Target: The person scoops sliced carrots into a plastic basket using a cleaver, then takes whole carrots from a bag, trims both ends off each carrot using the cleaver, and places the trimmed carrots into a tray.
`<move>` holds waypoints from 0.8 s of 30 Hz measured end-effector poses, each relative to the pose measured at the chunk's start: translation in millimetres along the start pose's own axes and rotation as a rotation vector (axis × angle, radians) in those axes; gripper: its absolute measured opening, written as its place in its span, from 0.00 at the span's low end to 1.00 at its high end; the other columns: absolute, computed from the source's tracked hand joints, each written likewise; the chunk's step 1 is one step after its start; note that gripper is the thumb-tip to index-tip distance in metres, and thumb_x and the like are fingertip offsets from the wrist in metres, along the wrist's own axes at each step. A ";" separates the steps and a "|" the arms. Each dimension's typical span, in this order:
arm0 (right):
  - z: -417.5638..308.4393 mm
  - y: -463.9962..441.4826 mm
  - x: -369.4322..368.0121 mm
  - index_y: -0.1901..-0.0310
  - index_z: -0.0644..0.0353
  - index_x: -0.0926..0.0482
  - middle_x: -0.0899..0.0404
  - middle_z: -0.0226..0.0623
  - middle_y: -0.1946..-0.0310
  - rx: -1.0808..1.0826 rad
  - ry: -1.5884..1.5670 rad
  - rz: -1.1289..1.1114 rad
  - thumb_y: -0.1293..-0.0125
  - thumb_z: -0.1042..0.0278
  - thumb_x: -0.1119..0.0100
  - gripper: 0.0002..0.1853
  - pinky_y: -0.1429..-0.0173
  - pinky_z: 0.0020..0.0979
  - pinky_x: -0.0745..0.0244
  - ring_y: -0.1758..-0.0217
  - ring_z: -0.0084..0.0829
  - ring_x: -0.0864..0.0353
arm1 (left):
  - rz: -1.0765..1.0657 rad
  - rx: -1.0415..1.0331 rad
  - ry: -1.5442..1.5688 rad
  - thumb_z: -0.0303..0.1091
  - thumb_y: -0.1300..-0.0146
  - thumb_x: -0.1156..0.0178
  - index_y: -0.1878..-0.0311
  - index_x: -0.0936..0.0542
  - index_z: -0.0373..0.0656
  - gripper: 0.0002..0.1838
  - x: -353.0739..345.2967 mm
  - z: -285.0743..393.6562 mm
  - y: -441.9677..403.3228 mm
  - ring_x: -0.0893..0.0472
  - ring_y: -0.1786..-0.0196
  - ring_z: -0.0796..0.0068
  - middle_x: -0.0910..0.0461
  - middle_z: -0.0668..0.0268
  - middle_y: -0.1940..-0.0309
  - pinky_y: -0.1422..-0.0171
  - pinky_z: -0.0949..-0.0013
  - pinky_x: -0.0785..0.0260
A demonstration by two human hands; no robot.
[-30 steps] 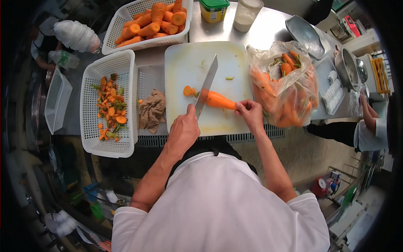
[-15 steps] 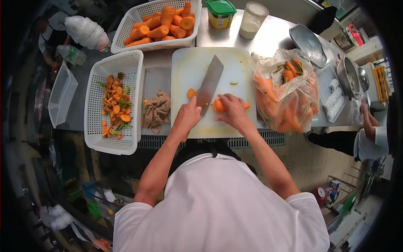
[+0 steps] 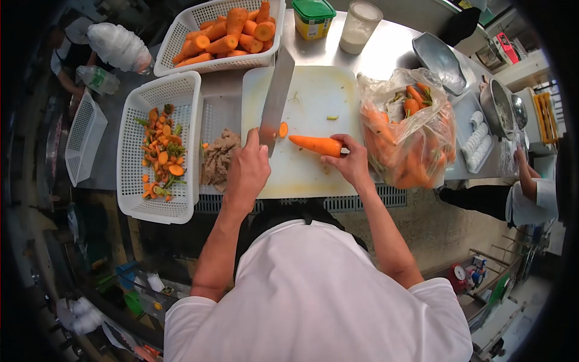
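Observation:
My left hand (image 3: 248,172) is closed round the handle of a broad-bladed kitchen knife (image 3: 281,96), its blade pointing away from me over the left side of the white cutting board (image 3: 325,181). In my right hand (image 3: 351,161), a carrot (image 3: 316,145) is gripped by its thick end, with the narrow end toward the blade. A cut carrot slice (image 3: 283,130) lies beside the blade, and a small green stem piece (image 3: 332,118) rests farther right on the board. Left of the board sits a crumpled brown cloth (image 3: 221,158), close to my left hand.
A white basket (image 3: 196,96) at left holds carrot trimmings; another basket (image 3: 272,59) behind holds trimmed carrots. A plastic bag of carrots (image 3: 410,145) stands right of the board. Behind are a green-lidded tub (image 3: 313,21) and a clear container (image 3: 360,27). A co-worker (image 3: 531,193) works at far right.
My left hand and the knife have moved left, away from the carrot. My right hand has swung the carrot round, so its narrow end now points left.

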State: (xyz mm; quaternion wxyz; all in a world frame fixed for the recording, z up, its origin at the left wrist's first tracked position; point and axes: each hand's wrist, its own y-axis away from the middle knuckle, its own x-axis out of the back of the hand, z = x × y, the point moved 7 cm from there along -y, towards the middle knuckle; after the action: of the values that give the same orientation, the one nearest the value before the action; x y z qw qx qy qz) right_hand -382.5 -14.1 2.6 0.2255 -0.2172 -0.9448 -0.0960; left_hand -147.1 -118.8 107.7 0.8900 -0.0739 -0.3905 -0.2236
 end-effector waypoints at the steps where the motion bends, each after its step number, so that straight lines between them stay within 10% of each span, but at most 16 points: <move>1: 1.5 2.1 -0.8 0.45 0.66 0.19 0.15 0.39 0.54 -0.002 0.001 -0.001 0.52 0.75 0.18 0.30 0.47 0.31 0.11 0.47 0.28 0.15 | -0.008 -0.015 -0.023 0.27 0.30 0.45 0.49 0.31 0.33 0.11 5.0 10.1 -2.0 0.19 0.61 0.33 0.20 0.37 0.70 0.61 0.42 0.27; 10: 9.7 -4.9 11.8 0.46 0.65 0.18 0.13 0.38 0.56 0.042 -0.059 0.011 0.48 0.72 0.19 0.27 0.50 0.30 0.14 0.51 0.27 0.14 | -0.172 -0.003 -0.063 0.29 0.30 0.45 0.43 0.33 0.28 0.18 -84.4 -41.7 -14.0 0.19 0.62 0.32 0.20 0.35 0.70 0.59 0.40 0.28; 12: 20.1 -25.3 23.0 0.50 0.68 0.18 0.14 0.38 0.58 -0.195 -0.596 0.068 0.46 0.66 0.19 0.24 0.56 0.26 0.16 0.60 0.26 0.13 | -0.180 0.024 -0.056 0.29 0.30 0.45 0.43 0.33 0.28 0.18 -81.2 -46.8 -10.3 0.19 0.61 0.32 0.20 0.35 0.70 0.59 0.40 0.28; 16: -63.1 -99.6 27.0 0.48 0.70 0.20 0.16 0.38 0.58 -0.082 -0.683 0.148 0.40 0.60 0.22 0.26 0.57 0.27 0.16 0.58 0.26 0.14 | -0.172 0.021 -0.057 0.29 0.30 0.45 0.43 0.33 0.28 0.18 -83.5 -52.5 -11.2 0.18 0.60 0.32 0.19 0.34 0.69 0.58 0.41 0.26; 20: -136.2 -165.7 -6.4 0.34 0.69 0.28 0.23 0.45 0.40 0.048 -1.071 -0.042 0.34 0.57 0.27 0.34 0.36 0.35 0.19 0.39 0.35 0.19 | -0.178 0.032 -0.101 0.29 0.30 0.45 0.41 0.34 0.28 0.19 -86.1 -52.7 -9.9 0.17 0.60 0.32 0.18 0.34 0.68 0.57 0.41 0.25; 24: -143.0 -157.2 26.1 0.33 0.60 0.25 0.22 0.43 0.36 0.288 -0.507 0.038 0.33 0.56 0.28 0.31 0.37 0.32 0.21 0.38 0.33 0.19 | -0.217 0.053 -0.061 0.30 0.30 0.45 0.38 0.35 0.28 0.22 -84.0 -50.8 -5.6 0.18 0.59 0.31 0.18 0.33 0.66 0.56 0.41 0.25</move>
State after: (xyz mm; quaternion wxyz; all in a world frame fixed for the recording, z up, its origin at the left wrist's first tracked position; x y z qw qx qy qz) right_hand -419.9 -184.0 127.5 0.0126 -0.2175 -0.9707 0.1008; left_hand -165.9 -110.8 11.6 0.8500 -0.0143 -0.4288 -0.3057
